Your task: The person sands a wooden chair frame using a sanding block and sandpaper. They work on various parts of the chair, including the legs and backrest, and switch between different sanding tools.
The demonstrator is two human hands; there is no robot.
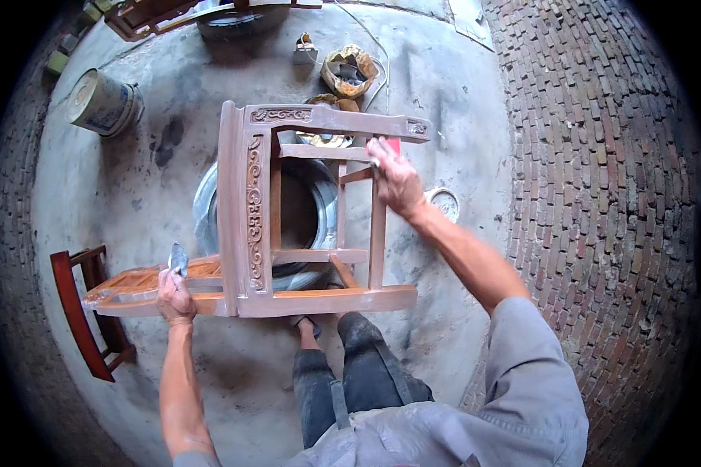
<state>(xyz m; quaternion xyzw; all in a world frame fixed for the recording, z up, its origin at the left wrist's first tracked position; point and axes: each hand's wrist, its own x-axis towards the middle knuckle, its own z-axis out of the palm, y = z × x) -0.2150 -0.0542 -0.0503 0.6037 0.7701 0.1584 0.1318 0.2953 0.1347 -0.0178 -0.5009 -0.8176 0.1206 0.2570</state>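
Note:
A carved wooden chair (245, 210) lies tipped over on a tire (204, 204), its legs pointing right and its backrest to the left. White dust coats much of its wood. My left hand (174, 298) is closed at the backrest's near post, and a flat grey-blue piece (178, 258) sticks up from the fingers; its kind is unclear. At the far right, my right hand (397, 180) grips a small red pad (393, 145) by the far leg and the crossbar between the legs. The fingers hide part of the pad.
A dark red wooden frame (82, 319) stands at the left, a bucket (101, 103) beyond it. Past the chair are an open bag (349, 71) and a cable (386, 58). Right of the chair sits a round white tub (444, 204). Brick paving (592, 187) borders the concrete floor.

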